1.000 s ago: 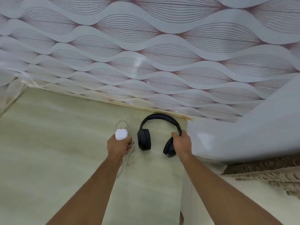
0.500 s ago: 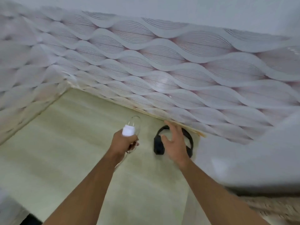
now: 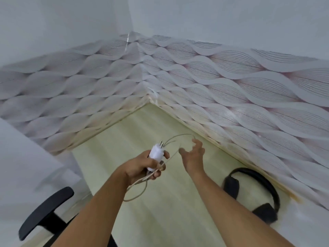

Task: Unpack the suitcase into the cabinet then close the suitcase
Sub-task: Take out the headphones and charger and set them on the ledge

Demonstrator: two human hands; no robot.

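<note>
The left hand (image 3: 142,165) gripped a white charger (image 3: 156,155) with its cable (image 3: 140,182); the right hand (image 3: 193,155) hovered spread beside it. Headphones (image 3: 258,195) lay at the surface's (image 3: 124,139) right edge.

- The charger (image 3: 156,155) body is partly wrapped by the left hand (image 3: 142,164); its lower end is hidden among the fingers.
- The black headphones (image 3: 256,195) are motion-blurred, and the right forearm covers part of the near ear cup.
- The chair armrest (image 3: 45,211) is blurred; its base runs off the bottom edge.
</note>
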